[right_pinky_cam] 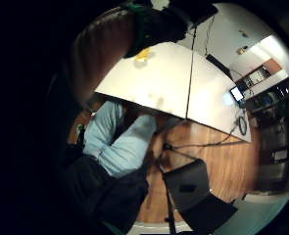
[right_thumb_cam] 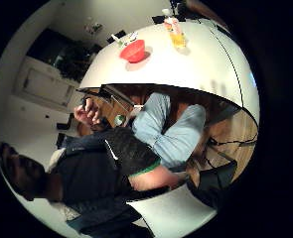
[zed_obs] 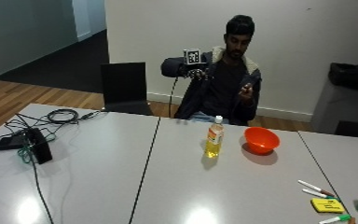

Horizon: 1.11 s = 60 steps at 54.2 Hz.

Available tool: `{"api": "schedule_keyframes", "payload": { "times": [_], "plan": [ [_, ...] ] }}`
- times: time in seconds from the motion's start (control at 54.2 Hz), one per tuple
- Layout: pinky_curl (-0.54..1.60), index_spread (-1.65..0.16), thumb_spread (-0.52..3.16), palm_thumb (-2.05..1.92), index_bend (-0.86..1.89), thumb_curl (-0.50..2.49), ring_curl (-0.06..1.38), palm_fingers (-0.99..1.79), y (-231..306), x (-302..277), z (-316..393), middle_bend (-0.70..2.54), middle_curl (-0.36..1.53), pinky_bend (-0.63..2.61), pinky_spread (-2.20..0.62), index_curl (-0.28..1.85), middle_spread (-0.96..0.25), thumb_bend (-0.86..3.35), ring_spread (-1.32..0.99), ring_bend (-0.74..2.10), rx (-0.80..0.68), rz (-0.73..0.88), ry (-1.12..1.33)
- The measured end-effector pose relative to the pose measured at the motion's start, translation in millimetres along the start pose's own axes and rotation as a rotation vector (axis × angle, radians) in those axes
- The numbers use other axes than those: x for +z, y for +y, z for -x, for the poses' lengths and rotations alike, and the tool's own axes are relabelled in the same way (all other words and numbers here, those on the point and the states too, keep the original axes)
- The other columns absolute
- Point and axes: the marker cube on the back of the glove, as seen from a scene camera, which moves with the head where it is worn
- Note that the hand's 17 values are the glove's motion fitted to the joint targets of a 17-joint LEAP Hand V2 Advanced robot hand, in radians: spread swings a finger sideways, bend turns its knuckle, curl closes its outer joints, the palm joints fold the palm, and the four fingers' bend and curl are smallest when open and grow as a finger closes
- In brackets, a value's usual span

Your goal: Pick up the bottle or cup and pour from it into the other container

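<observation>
Bottle [zed_obs: 214, 142] stood upright on table [zed_obs: 104, 186], approx mid, w/ yellow liquid in lower part, white cap, yellow-red label. Orange bowl [zed_obs: 261, 139] sat just beside it; contents not visible. Right hand [zed_obs: 194, 71] was raised at chest height, well apart from both, holding nothing; finger spread couldn't be told.

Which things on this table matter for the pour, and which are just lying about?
For the job: bottle of yellow liquid, orange bowl, gloved right hand raised above the table, holding nothing.

Lying about: markers, yellow eraser, black box with cables.
</observation>
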Motion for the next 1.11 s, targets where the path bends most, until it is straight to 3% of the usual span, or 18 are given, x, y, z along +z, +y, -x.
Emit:
{"api": "schedule_keyframes", "payload": {
  "times": [0.074, 0.185, 0.369, 0.498, 0.646, 0.738, 0.812, 0.886, 0.923, 1.015, 1.107],
  "plan": [
    [0.11, -0.27, 0.56, 0.17, 0.33, 0.09, 0.05, 0.43, 5.6, 2.4, 12.4, 0.28, 0.11, 0.32, 0.25, 0.14, 0.06, 0.07, 0.13, 0.17, 0.278, -0.071, 0.017],
    [0.17, -0.34, 0.76, 0.19, 0.31, 0.15, 0.07, 0.41, 16.7, -1.8, 6.6, 0.29, 0.16, 0.32, 0.33, 0.20, 0.08, 0.03, 0.17, 0.16, -0.011, 0.042, 0.021],
    [0.21, -0.39, 0.89, 0.21, 0.28, 0.22, 0.09, 0.39, -19.7, -4.8, -11.2, 0.27, 0.21, 0.31, 0.38, 0.26, 0.09, -0.02, 0.21, 0.16, -0.087, 0.039, 0.027],
    [0.24, -0.39, 0.92, 0.22, 0.25, 0.25, 0.10, 0.38, -7.0, -2.1, -15.5, 0.26, 0.24, 0.30, 0.39, 0.28, 0.09, -0.03, 0.22, 0.17, 0.082, 0.039, 0.005],
    [0.26, -0.39, 0.93, 0.22, 0.23, 0.28, 0.10, 0.38, -44.3, 12.1, -37.9, 0.24, 0.26, 0.29, 0.40, 0.30, 0.09, -0.03, 0.22, 0.16, 0.219, -0.075, -0.018],
    [0.27, -0.39, 0.93, 0.22, 0.22, 0.29, 0.11, 0.38, -59.0, 17.0, -51.7, 0.23, 0.27, 0.28, 0.40, 0.31, 0.10, -0.03, 0.22, 0.16, 0.199, 0.030, -0.060],
    [0.28, -0.38, 0.93, 0.23, 0.21, 0.30, 0.11, 0.37, -93.0, 33.6, -60.9, 0.22, 0.28, 0.28, 0.40, 0.32, 0.10, -0.03, 0.22, 0.16, 0.361, -0.126, -0.085],
    [0.29, -0.38, 0.92, 0.24, 0.21, 0.31, 0.11, 0.37, -118.4, 49.6, -81.1, 0.21, 0.29, 0.28, 0.40, 0.33, 0.11, -0.03, 0.22, 0.16, 0.196, -0.207, -0.121],
    [0.29, -0.38, 0.92, 0.25, 0.22, 0.32, 0.11, 0.37, -120.7, 58.0, -88.8, 0.21, 0.29, 0.28, 0.40, 0.33, 0.11, -0.03, 0.22, 0.16, 0.106, -0.169, -0.153],
    [0.30, -0.36, 0.91, 0.26, 0.22, 0.33, 0.10, 0.37, -128.8, 82.5, -94.8, 0.20, 0.30, 0.27, 0.40, 0.34, 0.11, -0.03, 0.22, 0.15, 0.220, -0.076, -0.246],
    [0.30, -0.34, 0.90, 0.27, 0.21, 0.33, 0.10, 0.37, -151.1, 109.0, -107.9, 0.20, 0.30, 0.27, 0.41, 0.35, 0.12, -0.03, 0.23, 0.15, 0.096, -0.115, -0.295]
  ]
}}
